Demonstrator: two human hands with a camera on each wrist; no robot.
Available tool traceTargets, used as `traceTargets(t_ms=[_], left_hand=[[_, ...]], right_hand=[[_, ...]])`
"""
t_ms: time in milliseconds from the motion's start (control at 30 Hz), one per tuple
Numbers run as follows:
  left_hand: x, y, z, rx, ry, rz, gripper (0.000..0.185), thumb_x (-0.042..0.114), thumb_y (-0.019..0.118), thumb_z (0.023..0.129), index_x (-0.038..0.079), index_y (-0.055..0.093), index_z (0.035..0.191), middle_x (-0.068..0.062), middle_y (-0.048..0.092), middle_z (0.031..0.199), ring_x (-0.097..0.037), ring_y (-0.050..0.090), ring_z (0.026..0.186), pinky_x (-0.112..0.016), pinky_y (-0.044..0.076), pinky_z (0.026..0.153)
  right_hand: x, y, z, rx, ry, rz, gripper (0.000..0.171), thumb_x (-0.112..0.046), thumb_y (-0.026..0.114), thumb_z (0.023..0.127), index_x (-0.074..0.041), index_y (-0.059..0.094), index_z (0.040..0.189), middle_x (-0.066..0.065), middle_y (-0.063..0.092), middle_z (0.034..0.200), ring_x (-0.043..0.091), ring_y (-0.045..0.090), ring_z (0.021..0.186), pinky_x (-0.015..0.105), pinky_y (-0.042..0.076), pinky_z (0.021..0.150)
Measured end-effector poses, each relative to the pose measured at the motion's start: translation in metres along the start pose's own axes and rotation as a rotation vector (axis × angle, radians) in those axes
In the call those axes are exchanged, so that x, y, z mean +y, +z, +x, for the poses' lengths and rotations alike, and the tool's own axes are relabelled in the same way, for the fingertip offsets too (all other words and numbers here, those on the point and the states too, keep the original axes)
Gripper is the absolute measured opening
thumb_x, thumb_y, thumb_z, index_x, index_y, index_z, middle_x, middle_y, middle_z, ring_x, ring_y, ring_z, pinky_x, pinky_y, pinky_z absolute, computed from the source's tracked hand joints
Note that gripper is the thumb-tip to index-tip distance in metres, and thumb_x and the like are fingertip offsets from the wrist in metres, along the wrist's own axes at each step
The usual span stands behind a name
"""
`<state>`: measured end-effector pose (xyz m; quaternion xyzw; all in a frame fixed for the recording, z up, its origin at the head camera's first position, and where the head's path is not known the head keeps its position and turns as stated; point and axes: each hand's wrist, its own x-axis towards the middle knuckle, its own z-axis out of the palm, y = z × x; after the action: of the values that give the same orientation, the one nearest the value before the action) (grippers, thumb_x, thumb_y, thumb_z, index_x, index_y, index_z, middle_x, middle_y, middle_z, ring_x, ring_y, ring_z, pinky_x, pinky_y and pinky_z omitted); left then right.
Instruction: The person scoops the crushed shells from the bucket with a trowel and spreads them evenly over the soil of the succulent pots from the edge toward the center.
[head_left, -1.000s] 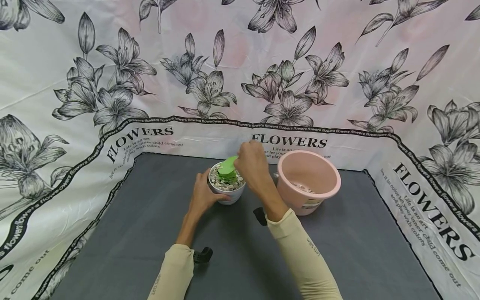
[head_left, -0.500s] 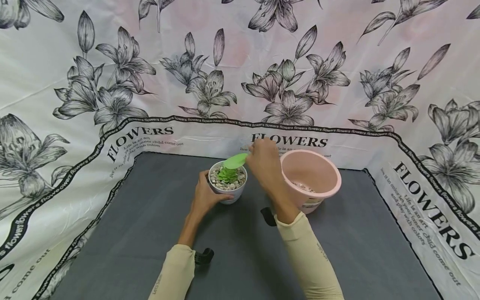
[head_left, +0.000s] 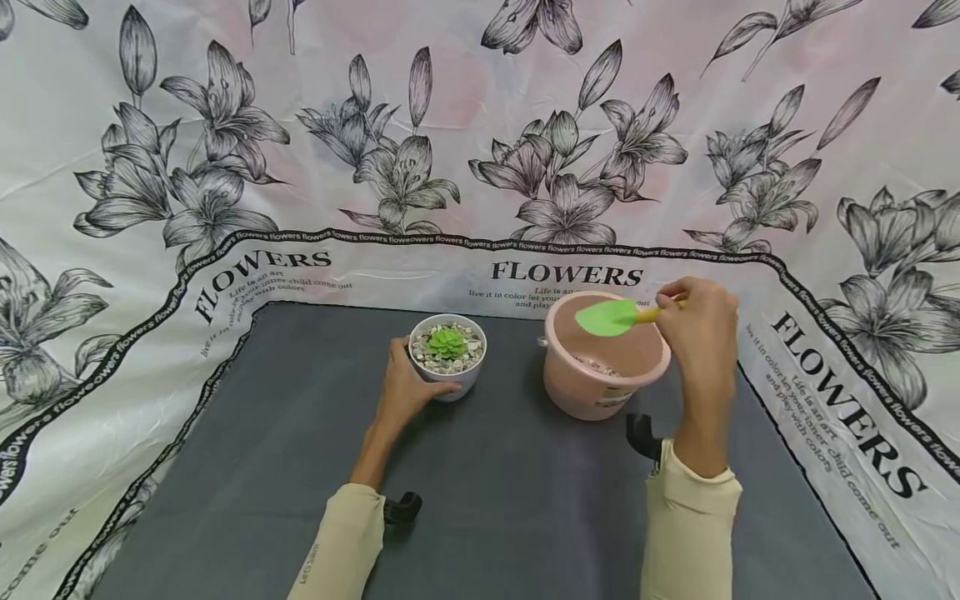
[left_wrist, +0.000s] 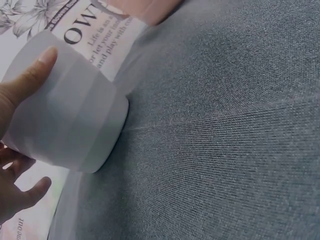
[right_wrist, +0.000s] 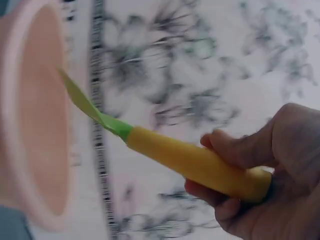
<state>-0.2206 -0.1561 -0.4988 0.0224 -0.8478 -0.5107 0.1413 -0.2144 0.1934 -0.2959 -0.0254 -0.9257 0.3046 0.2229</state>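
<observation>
A small white pot [head_left: 448,358] [left_wrist: 70,120] stands on the grey mat [head_left: 495,467], holding a green succulent [head_left: 447,342] ringed by pale pebbles. My left hand [head_left: 405,392] [left_wrist: 15,125] grips the pot's side, thumb across its front. My right hand [head_left: 697,342] [right_wrist: 265,170] holds a small trowel by its yellow handle [right_wrist: 195,162]. The trowel's green blade [head_left: 607,317] [right_wrist: 82,102] hovers over the mouth of a pink bucket [head_left: 603,358] [right_wrist: 35,125]. A few pebbles lie at the bucket's bottom.
A white cloth printed with black lilies and "FLOWERS" lettering [head_left: 570,273] rises behind and at both sides of the mat. Black wrist-camera mounts [head_left: 401,507] show at both sleeves. Bare mat lies in front of the pot and the bucket.
My right hand has carried the trowel from above the white pot rightward to over the pink bucket. The left hand has stayed on the pot.
</observation>
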Motion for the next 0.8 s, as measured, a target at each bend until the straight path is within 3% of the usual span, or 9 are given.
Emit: traceTargets(t_ms=[133,300,533,633,700,800], left_hand=[[-0.001,0.003,-0.002,-0.011,-0.008,0.003,0.117,0.03,0.104,0.061,0.002,0.031,0.149,-0.024,0.043,0.15,-0.04,0.05,0.143,-0.057,0.045,0.117],[0.0,0.008,-0.005,-0.04,-0.004,0.01,0.118,0.032,0.104,0.062,0.002,0.03,0.15,-0.024,0.042,0.152,-0.04,0.05,0.143,-0.057,0.045,0.117],[-0.002,0.009,-0.003,-0.042,0.011,-0.022,0.118,0.03,0.103,0.063,0.002,0.029,0.15,-0.024,0.04,0.153,-0.04,0.047,0.145,-0.057,0.042,0.119],[-0.003,0.0,-0.002,-0.098,0.009,-0.009,0.119,0.032,0.101,0.068,0.001,0.025,0.153,-0.025,0.036,0.155,-0.04,0.043,0.148,-0.058,0.039,0.122],[-0.001,-0.01,-0.002,-0.155,-0.007,0.026,0.119,0.034,0.098,0.072,0.0,0.022,0.157,-0.026,0.033,0.158,-0.042,0.039,0.151,-0.059,0.037,0.123],[0.008,-0.03,-0.007,-0.185,-0.016,0.123,0.119,0.039,0.093,0.079,0.003,0.018,0.163,-0.026,0.029,0.164,-0.044,0.033,0.156,-0.064,0.034,0.124]], right_hand=[[0.026,0.025,0.008,-0.188,-0.035,-0.016,0.021,-0.005,0.063,0.097,0.007,0.077,0.108,0.032,0.075,0.107,0.043,0.073,0.091,0.031,0.053,0.066],[0.051,0.054,0.001,-0.295,-0.028,-0.086,0.019,-0.002,0.06,0.094,0.004,0.077,0.098,0.027,0.076,0.101,0.041,0.072,0.089,0.045,0.056,0.072],[0.07,0.057,0.002,-0.318,-0.069,-0.192,0.02,0.002,0.056,0.088,0.003,0.076,0.093,0.024,0.075,0.099,0.039,0.069,0.085,0.05,0.055,0.072],[0.073,0.059,-0.003,-0.329,-0.107,-0.211,0.016,0.003,0.062,0.091,0.003,0.076,0.098,0.026,0.075,0.104,0.044,0.069,0.093,0.055,0.056,0.077],[0.072,0.06,-0.009,-0.284,-0.166,-0.206,0.016,0.001,0.066,0.094,0.005,0.075,0.106,0.029,0.073,0.11,0.049,0.066,0.103,0.061,0.055,0.087],[0.065,0.06,-0.024,-0.128,-0.261,-0.175,0.031,-0.009,0.069,0.1,0.007,0.068,0.127,0.036,0.063,0.132,0.056,0.056,0.126,0.071,0.046,0.102]])
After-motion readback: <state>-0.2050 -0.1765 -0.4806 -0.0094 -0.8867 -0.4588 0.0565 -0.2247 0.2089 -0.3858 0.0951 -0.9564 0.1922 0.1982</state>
